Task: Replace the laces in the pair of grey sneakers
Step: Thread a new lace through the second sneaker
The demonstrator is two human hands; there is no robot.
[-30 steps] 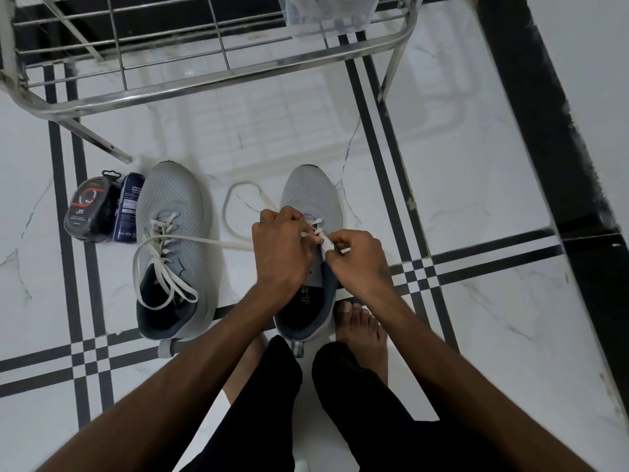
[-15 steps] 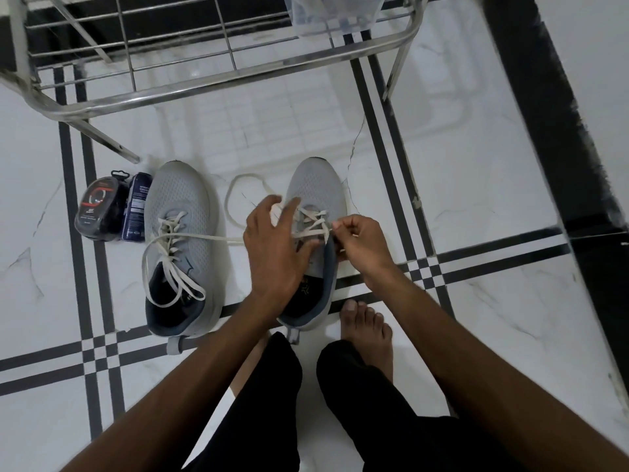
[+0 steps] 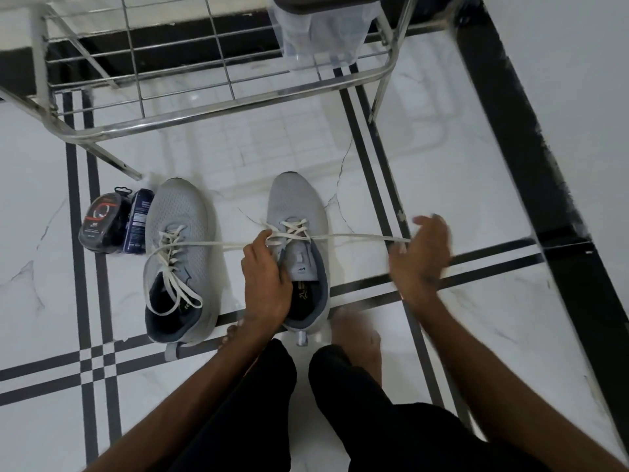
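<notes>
Two grey sneakers stand on the white floor, toes pointing away from me. The left sneaker (image 3: 177,233) has a loosely threaded white lace. The right sneaker (image 3: 297,212) carries a white lace (image 3: 357,236) through its front eyelets, stretched taut to both sides. My left hand (image 3: 265,277) holds the right sneaker's left side at the eyelets, fingers curled over its edge. Out to the right of the shoe, my right hand (image 3: 420,250), blurred, pinches the lace's end.
A metal wire rack (image 3: 204,107) stands just beyond the shoes with a clear plastic bag (image 3: 323,32) on it. Two small dark packages (image 3: 115,226) lie left of the left sneaker. My bare feet (image 3: 357,338) and black trouser legs are below the shoes. A black skirting runs along the right.
My right hand has swung from the shoe's eyelets out to the right, drawing the lace through until taut. My left hand has settled onto the shoe's left side.
</notes>
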